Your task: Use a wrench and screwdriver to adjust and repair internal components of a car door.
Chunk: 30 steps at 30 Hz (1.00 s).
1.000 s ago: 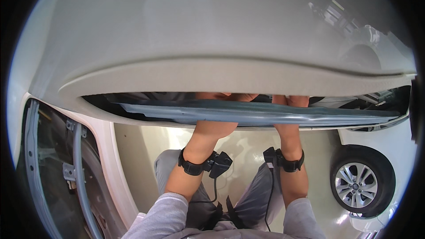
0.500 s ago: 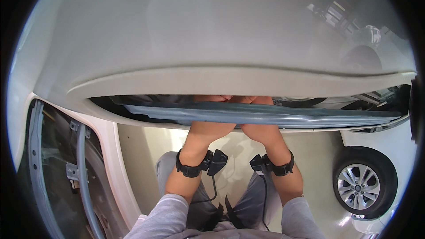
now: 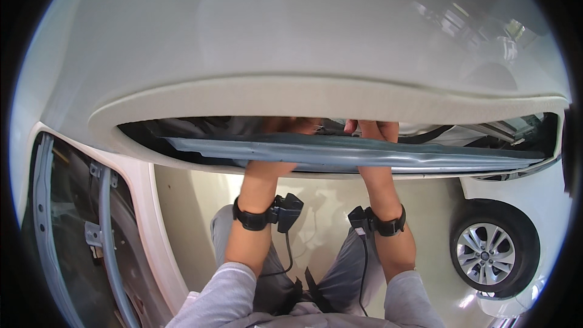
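Both my arms pass beneath a blue-grey metal bar [image 3: 340,153] that spans a long opening in a pale, glossy vehicle body panel [image 3: 273,30]. Behind the bar, my left hand [image 3: 290,125] shows only in part, its fingers mostly under the panel's lip [image 3: 261,95]. My right hand [image 3: 378,129] is a little to the right, with one fingertip visible and the other fingers cut off by the lip. What either hand touches in there is hidden. A gap separates the two hands. Each forearm wears a black strap [image 3: 252,217] with a small black box and cable.
On the left stands a pale frame [image 3: 152,206] with metal bars and a bracket inside. At right is a vehicle wheel [image 3: 489,250] with a silver rim and black tyre. Dark and pale parts show inside the opening. Pale floor [image 3: 322,194] lies below the bar.
My hands were close together behind the bar and have moved apart, the left one leftward and the right one slightly rightward. The whole view has shifted a little.
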### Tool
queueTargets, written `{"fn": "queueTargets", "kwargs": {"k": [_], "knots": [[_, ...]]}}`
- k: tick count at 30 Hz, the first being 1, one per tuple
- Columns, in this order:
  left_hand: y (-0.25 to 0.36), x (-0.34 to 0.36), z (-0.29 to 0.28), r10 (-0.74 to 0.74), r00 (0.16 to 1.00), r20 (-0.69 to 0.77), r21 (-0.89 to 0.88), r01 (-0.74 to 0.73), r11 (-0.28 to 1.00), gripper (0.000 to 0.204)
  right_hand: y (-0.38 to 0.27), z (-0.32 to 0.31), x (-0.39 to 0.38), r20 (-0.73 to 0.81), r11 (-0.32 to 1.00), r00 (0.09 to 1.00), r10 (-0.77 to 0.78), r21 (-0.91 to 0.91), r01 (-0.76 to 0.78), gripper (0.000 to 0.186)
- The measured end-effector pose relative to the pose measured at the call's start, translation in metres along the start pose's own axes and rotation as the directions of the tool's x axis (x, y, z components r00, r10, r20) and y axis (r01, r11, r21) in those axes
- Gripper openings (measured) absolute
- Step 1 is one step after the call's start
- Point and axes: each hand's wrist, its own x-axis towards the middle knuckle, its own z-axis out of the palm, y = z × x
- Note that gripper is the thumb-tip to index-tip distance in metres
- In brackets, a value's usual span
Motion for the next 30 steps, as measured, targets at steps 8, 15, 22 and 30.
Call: {"fn": "queueTargets", "kwargs": {"k": [8,15,22,30], "knots": [[0.006,0.015,0.015,-0.397,0.800,0.450,-0.723,0.587,0.364,0.027,-0.005,0.004,-0.007,-0.051,0.988,0.999,0.009,0.156,-0.001,0.010],[0.006,0.013,0.010,-0.422,0.817,0.394,-0.793,0.534,0.293,0.025,0.000,-0.003,-0.008,0.058,0.928,0.989,-0.136,0.356,0.106,0.029],[0.020,0.015,0.012,-0.403,0.834,0.376,-0.823,0.501,0.269,0.022,-0.001,-0.002,-0.008,0.170,0.790,0.983,-0.075,0.611,-0.046,0.036],[-0.015,-0.001,0.004,-0.469,0.838,0.278,-0.811,0.466,0.353,0.030,-0.005,-0.003,-0.003,0.342,0.633,0.939,0.036,0.720,-0.286,0.028]]}}
